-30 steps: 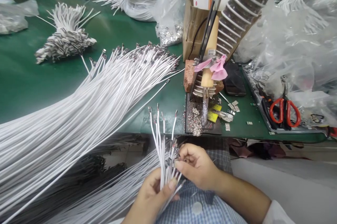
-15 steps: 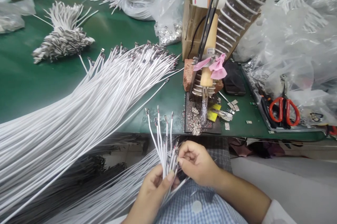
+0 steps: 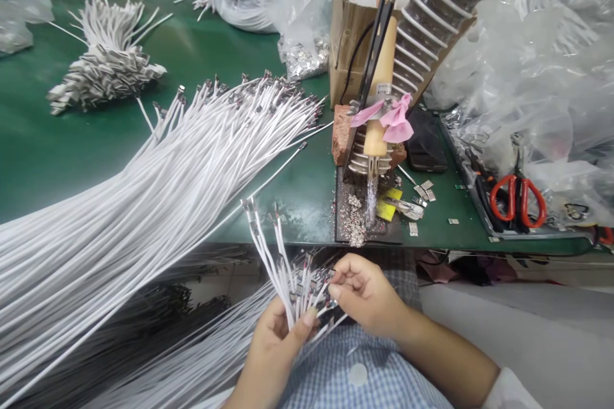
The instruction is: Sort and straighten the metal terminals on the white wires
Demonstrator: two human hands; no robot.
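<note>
Several wires (image 3: 268, 255) fan up from the clenched left grip (image 3: 273, 345). Right grip (image 3: 364, 297), just beside, pinches their ends.

Left hand (image 3: 275, 345) and right hand (image 3: 364, 294) curl, seemingly pinching.

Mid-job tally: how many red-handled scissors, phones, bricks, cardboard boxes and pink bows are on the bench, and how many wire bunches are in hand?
Red-handled scissors: 1
Phone: 1
Brick: 1
Cardboard box: 1
Pink bow: 1
Wire bunch, gripped by the left hand and pinched by the right hand: 1
Total: 6
</note>
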